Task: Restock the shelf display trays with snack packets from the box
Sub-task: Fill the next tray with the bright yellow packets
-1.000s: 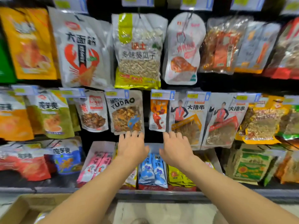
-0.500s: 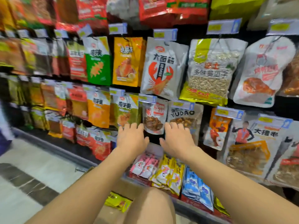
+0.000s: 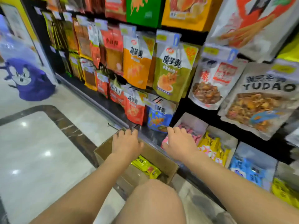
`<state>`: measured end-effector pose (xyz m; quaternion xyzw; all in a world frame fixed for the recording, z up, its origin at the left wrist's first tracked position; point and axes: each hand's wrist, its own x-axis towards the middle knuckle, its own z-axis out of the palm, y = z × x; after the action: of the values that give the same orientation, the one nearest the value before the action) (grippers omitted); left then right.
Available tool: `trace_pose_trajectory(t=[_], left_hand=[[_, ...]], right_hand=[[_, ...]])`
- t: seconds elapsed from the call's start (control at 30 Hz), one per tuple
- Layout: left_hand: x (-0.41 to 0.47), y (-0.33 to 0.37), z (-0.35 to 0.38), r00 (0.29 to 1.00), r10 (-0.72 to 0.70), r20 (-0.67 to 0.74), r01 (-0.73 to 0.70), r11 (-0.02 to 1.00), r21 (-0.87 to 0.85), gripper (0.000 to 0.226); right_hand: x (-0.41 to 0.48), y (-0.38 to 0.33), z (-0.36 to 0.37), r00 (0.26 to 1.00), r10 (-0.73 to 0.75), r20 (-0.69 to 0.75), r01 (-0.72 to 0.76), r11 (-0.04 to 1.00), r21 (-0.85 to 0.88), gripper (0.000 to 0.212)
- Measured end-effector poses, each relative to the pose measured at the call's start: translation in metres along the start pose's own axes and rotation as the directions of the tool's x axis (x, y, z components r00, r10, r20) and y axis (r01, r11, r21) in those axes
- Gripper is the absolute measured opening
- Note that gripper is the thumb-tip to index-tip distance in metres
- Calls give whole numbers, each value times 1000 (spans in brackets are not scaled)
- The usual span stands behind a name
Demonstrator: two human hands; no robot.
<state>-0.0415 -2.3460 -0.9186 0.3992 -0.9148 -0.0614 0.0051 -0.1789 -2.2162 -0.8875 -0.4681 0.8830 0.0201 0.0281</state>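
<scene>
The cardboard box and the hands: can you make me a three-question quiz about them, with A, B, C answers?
1. Where is the cardboard box?
A) on the floor below the shelf
B) on a top shelf
C) on a trolley

2. What colour are the packets in the box?
A) purple
B) yellow
C) white

3. What do the left hand and right hand hold?
A) scissors
B) a packet each
C) nothing

Answers: 1 A, it stands on the floor beside the knee. 2 B, yellow wrappers show inside it. 3 C, both hands have loose, empty fingers.
</scene>
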Motion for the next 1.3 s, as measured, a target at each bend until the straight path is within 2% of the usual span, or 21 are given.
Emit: trace_pose_trajectory(t=[0.27,0.5,0.67,0.73,0.83,0.93,1.07,1.23,1.3], left_hand=[[41,-53,116,967,-141,214,158,985,-66,53],[80,-61,206,904,-190,383,262,954,-143,64],[105,-63,257,857,-263,443,384,900,-208,68],[117,-65,273,811,-313,494,487,829,-274,59],[129,-71,293,703,-395,591,677,624,-389,51],[134,-81,307,631,-425,649,764,485,-425,48],[141,-92,321,582,-459,671,806,435,-402,47],[148,-89,326,544,-504,671,839,354,-414,54],[149,-85,329,532,-516,671,847,324,-422,50]], right_hand=[[72,-34,129,966,-92,243,84,996,41,53],[112,-52,235,907,-138,397,126,990,58,63],[130,-66,294,888,-88,451,49,994,99,68],[135,-71,317,888,-62,456,14,994,107,70],[141,-75,342,898,-38,438,1,996,84,69],[143,-78,356,908,5,420,-33,998,59,67],[141,-80,376,924,41,379,-49,999,12,72],[127,-75,384,962,24,273,-38,998,45,60],[119,-71,380,942,76,328,-96,994,45,66]])
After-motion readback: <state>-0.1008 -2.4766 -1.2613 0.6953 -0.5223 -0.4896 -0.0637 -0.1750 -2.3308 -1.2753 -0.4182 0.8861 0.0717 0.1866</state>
